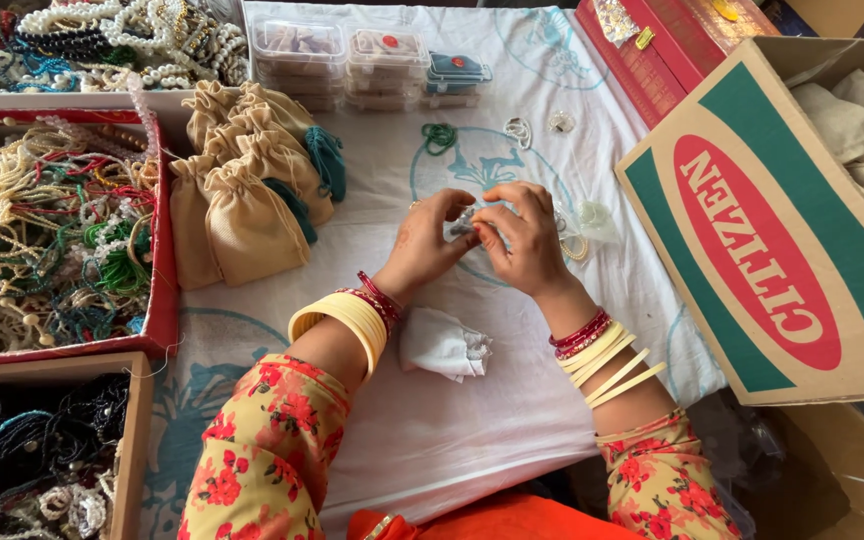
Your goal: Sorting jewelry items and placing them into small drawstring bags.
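My left hand (426,243) and my right hand (519,236) meet over the middle of the white cloth (472,420). Together they pinch a small silvery piece of jewellery (464,225) between their fingertips; most of it is hidden by the fingers. A small clear plastic bag (584,228) lies just right of my right hand. Below my wrists rests a small white cloth pouch (442,345). Both wrists wear yellow and red bangles.
Beige drawstring pouches (247,185) are piled at the left. Red trays of bead necklaces (47,235) and a wooden box of dark beads (37,450) fill the left side. Clear plastic boxes (372,60) stand at the back. A large cardboard carton (772,220) stands at the right.
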